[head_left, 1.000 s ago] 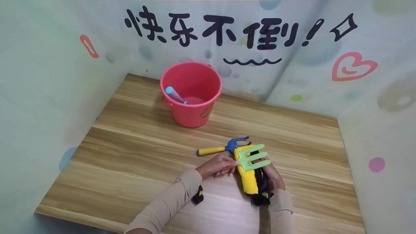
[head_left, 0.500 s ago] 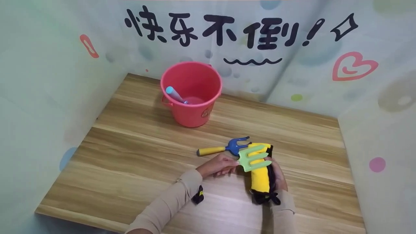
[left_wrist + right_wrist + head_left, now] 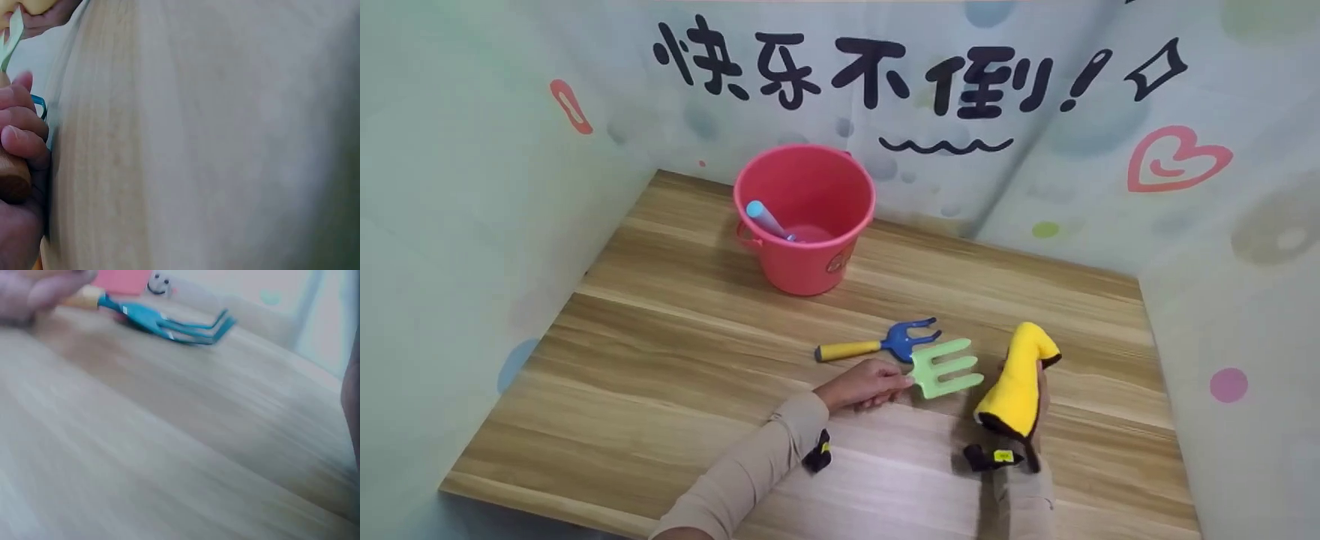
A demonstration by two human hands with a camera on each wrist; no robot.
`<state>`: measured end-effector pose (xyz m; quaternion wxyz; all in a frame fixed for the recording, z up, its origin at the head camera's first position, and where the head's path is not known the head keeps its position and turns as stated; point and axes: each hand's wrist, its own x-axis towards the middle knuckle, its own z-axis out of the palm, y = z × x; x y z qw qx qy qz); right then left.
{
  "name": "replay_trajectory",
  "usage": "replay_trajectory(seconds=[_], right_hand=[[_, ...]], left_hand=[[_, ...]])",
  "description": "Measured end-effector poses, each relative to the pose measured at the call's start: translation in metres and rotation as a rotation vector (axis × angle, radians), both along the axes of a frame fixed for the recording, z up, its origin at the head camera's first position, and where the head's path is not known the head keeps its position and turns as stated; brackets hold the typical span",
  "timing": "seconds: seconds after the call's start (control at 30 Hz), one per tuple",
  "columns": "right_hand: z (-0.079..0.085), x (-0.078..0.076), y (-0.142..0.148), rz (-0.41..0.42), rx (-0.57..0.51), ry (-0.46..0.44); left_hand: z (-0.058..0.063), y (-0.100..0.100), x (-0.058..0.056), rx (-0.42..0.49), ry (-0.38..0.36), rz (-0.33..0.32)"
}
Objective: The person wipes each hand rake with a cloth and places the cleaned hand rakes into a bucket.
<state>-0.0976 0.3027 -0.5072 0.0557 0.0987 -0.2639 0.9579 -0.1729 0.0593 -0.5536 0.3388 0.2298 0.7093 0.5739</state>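
Note:
In the head view my left hand (image 3: 861,384) grips a light-green hand fork (image 3: 931,375) near its head, tines pointing right. The left wrist view shows its wooden handle (image 3: 14,177) inside my curled fingers. My right hand (image 3: 1041,390), mostly hidden behind it, holds a folded yellow cloth (image 3: 1014,379) with black edging above the table, right of the green tines. Just beyond the green fork lies a blue hand cultivator (image 3: 898,343) with a yellow handle. Its bent tines also show in the right wrist view.
A pink bucket (image 3: 810,270) stands at the back of the wooden table (image 3: 660,345). A tool with a light-blue handle (image 3: 765,217) leans inside it. Printed cloth walls (image 3: 840,172) border the table at the back and on both sides.
My right hand has carried the yellow cloth rightward, out from behind the green hand fork, and turned it. The left hand with the fork has barely moved.

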Motion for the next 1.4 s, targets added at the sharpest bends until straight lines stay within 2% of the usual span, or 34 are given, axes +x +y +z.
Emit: replay_trajectory(seconds=[0.07,0.1,0.17,0.23,0.3,0.37,0.43,0.5,0.67,0.8,0.9,1.07,1.27,1.4], right_hand=[[0.012,-0.001,0.011,0.091,0.024,-0.191],[0.018,-0.002,0.016,0.112,0.096,-0.266],[0.030,-0.010,0.020,0.095,0.345,-0.369],[0.040,-0.021,0.016,0.037,0.680,-0.429],[0.049,-0.029,0.003,-0.036,1.098,-0.409],[0.051,-0.033,-0.014,-0.081,1.440,-0.319],[0.049,-0.034,-0.031,-0.133,1.697,-0.192],[0.044,-0.033,-0.047,-0.203,1.845,-0.085],[0.029,-0.031,-0.076,-0.422,2.057,0.144],[0.021,-0.031,-0.089,-0.535,2.192,0.235],[0.017,-0.035,-0.089,-0.556,2.244,0.208],[0.018,-0.046,-0.078,-0.534,2.234,0.075],[0.028,-0.052,-0.064,-0.451,2.237,0.013],[0.035,-0.058,-0.049,-0.439,2.236,-0.024]], left_hand=[[-0.001,0.001,0.001,-0.013,0.002,0.022],[-0.002,0.002,0.001,-0.016,0.005,0.032],[-0.003,0.003,0.001,-0.016,0.012,0.052],[-0.003,0.005,0.000,-0.010,0.021,0.069],[-0.003,0.006,0.000,-0.004,0.031,0.084],[-0.002,0.007,-0.001,0.001,0.034,0.094],[-0.003,0.008,-0.001,0.009,0.038,0.095],[-0.003,0.009,-0.001,0.020,0.054,0.090],[-0.003,0.010,-0.002,0.023,0.116,0.084],[-0.003,0.008,-0.002,-0.022,0.129,0.092],[-0.004,0.008,-0.002,-0.043,0.131,0.097],[-0.005,0.010,-0.001,-0.030,0.168,0.106],[-0.004,0.010,0.003,-0.034,0.166,0.139],[-0.004,0.009,0.004,-0.044,0.189,0.138]])
